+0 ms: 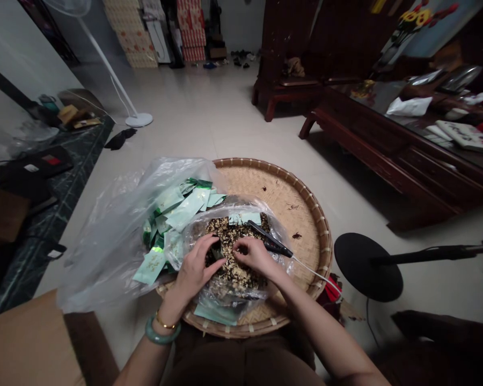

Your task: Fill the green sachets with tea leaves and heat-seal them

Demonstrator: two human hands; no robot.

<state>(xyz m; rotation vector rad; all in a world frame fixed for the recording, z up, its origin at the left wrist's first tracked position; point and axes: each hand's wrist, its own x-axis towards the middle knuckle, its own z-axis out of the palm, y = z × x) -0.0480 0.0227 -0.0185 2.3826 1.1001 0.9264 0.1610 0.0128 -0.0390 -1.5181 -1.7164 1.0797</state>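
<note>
My left hand (197, 265) curves over a clear plastic bag (221, 289) of loose dark and pale dried pieces (241, 268). Between its thumb and fingers stands a small dark greenish packet (216, 253), partly hidden. Close by on the right, my right hand (255, 254) has thumb and forefinger pinched together over the pieces; what they hold is too small to make out. A black hair straightener (270, 239) with a white cord lies just beyond my right hand, its arms apart. A pale green packet (244, 219) rests at the far side of the pieces.
A round woven bamboo tray (317, 214) carries everything near my lap. To the left, a big clear bag (104, 252) holds several green packets (189, 208). A black round stand base (368, 266) is at right, a dark wooden table (386, 155) beyond, a cardboard box (28, 343) at lower left.
</note>
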